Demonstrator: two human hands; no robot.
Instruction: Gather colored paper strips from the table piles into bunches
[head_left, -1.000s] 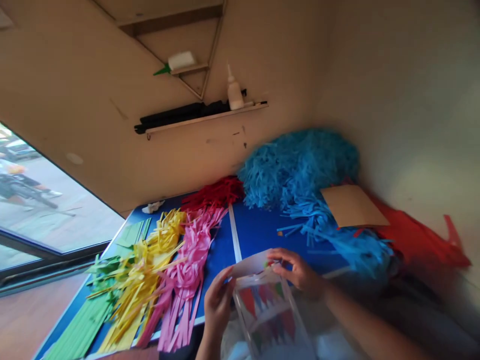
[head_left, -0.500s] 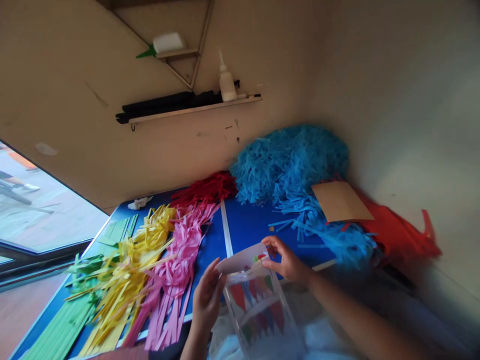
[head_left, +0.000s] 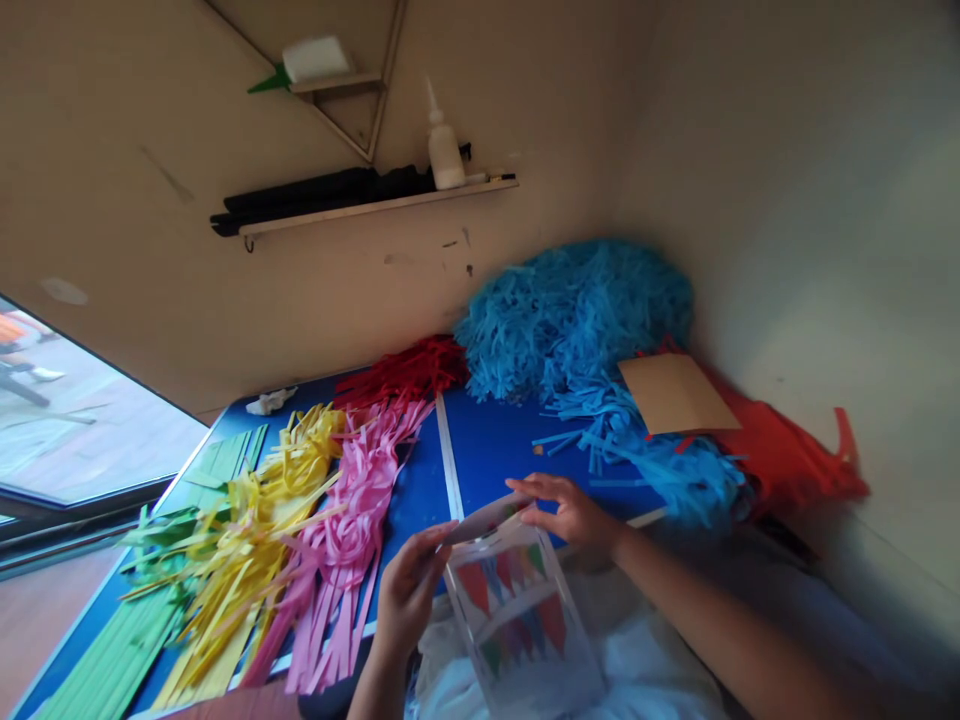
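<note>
Head view: clear packet [head_left: 517,630], long axis forward, flap [head_left: 487,515] foremost; left grip [head_left: 411,585], right grip [head_left: 568,515] pinching flap.

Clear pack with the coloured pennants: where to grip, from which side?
I'd pinch the clear pack by its long side edges, below the raised white flap, coming from left and right. Its broad face tilts up toward the wearer, leaving both edges exposed; the left hand and right hand occupy the flap's two ends.

Beyond the hands [head_left: 566,512], bare blue tabletop [head_left: 487,450] gives passage between pink strips [head_left: 349,540] and heaped blue strips [head_left: 577,320].
</note>
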